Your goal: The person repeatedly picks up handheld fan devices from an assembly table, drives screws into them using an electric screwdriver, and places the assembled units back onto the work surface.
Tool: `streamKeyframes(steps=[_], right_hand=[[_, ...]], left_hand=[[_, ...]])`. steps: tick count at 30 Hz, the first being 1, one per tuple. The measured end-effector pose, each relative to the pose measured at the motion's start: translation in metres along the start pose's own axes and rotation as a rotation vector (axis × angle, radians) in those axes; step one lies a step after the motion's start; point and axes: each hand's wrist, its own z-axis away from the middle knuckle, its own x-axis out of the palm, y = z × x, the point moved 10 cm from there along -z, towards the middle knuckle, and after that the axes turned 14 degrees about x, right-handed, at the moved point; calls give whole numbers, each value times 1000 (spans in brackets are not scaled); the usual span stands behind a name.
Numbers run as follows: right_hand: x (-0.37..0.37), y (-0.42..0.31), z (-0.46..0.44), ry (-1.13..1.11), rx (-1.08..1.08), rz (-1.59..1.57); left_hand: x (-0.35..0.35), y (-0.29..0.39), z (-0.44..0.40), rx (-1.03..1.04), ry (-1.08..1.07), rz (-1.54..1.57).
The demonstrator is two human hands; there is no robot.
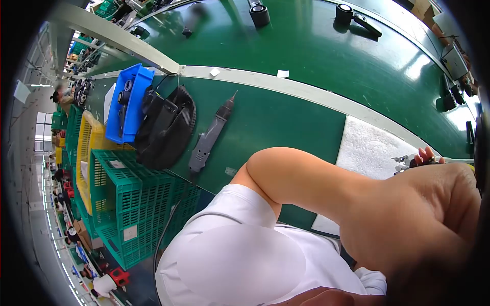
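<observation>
My left forearm crosses the view, and my left hand (434, 204) looms large at the right edge, its fingers lost in the dark border; whether it holds anything is hidden. Just behind it, the fingertips of my right hand (427, 155) show, curled round a small metallic and dark object (407, 163) that I cannot make out. Both are over a white foam-like mat (365, 148) on the green worktop. To the left, a grey power screwdriver (210, 137) lies apart from both hands, its tip toward the rail.
A black bag (166, 127) and a blue bin (127, 104) with dark parts lie left of the screwdriver. Green crates (138, 204) stand below. Beyond the white rail (306, 92), black cylindrical devices (259, 16) rest on a green surface. People sit in the far left background.
</observation>
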Motion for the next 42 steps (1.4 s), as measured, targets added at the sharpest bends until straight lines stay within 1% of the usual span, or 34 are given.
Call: streamKeyframes(steps=[6, 11, 17, 28, 35, 42], right_hand=[[3, 2, -3, -7, -2, 5], [1, 2, -2, -10, 0, 3], [1, 1, -2, -20, -3, 2], [-3, -3, -3, -11, -12, 1], [-5, -4, -4, -9, -22, -2], [-8, -8, -6, -3, -32, -17]], left_hand=[[-5, -10, 1, -68, 35, 87], [-10, -33, -1, -122, 67, 114], [-5, -45, 1, -154, 64, 106], [-4, -34, 12, -178, 81, 38], [-15, -46, 6, -183, 106, -78], [-33, -47, 12, -142, 123, -419]])
